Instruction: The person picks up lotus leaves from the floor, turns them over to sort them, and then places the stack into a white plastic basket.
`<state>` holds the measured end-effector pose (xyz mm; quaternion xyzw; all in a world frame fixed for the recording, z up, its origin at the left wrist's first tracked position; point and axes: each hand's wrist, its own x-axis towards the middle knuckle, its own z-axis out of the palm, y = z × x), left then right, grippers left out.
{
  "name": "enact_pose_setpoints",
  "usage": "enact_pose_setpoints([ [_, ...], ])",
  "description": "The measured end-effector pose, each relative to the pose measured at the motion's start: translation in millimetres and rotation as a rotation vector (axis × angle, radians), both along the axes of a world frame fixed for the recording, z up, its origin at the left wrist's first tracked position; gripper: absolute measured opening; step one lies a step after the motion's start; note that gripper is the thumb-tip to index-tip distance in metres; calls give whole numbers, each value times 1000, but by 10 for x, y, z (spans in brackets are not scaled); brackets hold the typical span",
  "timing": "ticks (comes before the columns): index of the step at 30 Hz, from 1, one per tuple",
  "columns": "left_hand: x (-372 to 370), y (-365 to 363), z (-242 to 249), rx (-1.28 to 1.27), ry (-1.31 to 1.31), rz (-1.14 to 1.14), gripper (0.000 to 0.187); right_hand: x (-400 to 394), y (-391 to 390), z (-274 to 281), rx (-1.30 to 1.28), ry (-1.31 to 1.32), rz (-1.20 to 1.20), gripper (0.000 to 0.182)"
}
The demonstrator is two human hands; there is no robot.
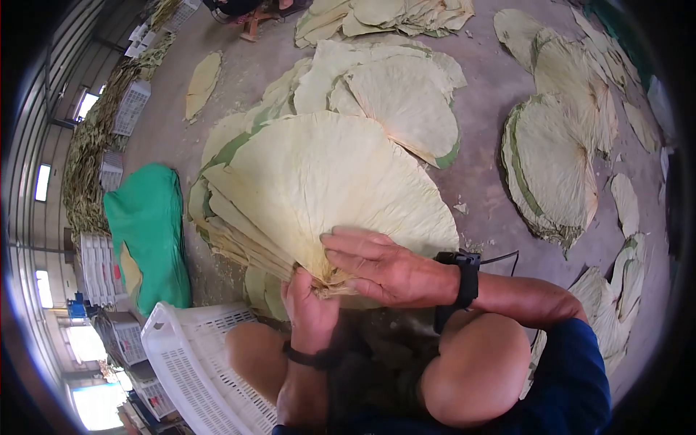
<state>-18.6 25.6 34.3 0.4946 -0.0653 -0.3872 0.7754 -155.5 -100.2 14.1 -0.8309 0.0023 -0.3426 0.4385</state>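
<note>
A fan-shaped stack of dried lotus leaves (319, 177), pale green-yellow, spreads out in front of my knees. Its layered folded edges show on the left, and the leaves gather to a crumpled point near me. My left hand (312, 308) grips that gathered point from below, its thumb at the edge; the other fingers are mostly hidden. Across the top leaf, just right of the point, lies my right hand (380, 267), with fingers stretched out flat and pointing left. Both wrists wear dark bands.
More leaf piles (406, 101) lie beyond the stack, with others (554, 159) on the right floor. A white plastic crate (192, 370) stands by my left knee, near a green cloth bundle (152, 232). Stacked crates (101, 268) and heaped leaves line the left wall.
</note>
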Motion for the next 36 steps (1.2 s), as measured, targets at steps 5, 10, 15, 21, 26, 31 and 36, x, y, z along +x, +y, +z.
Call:
enact_pose_setpoints([
  [5, 6, 74, 146, -90, 60, -26, 37, -46, -52, 322, -170, -14, 49, 45],
  [10, -85, 280, 551, -100, -163, -30, 47, -72, -101, 770, -372, -32, 91, 45],
  [15, -75, 474, 1013, 206, -285, 37, 54, -150, -21, 1295, -378, 0, 285, 57],
  [21, 347, 1003, 878, -39, -672, -36, 30, -491, 268, 1884, -395, 24, 191, 48],
  [26, 647, 1387, 752, -185, -365, -138, 40, -691, 754, 1976, -508, 29, -54, 47],
  [31, 819, 1777, 651, -203, -755, -96, 35, -775, 1188, 2017, -472, 35, -94, 48],
  [36, 684, 2067, 844, -175, -772, -111, 36, -839, 1416, 1952, -382, 7, -91, 45],
])
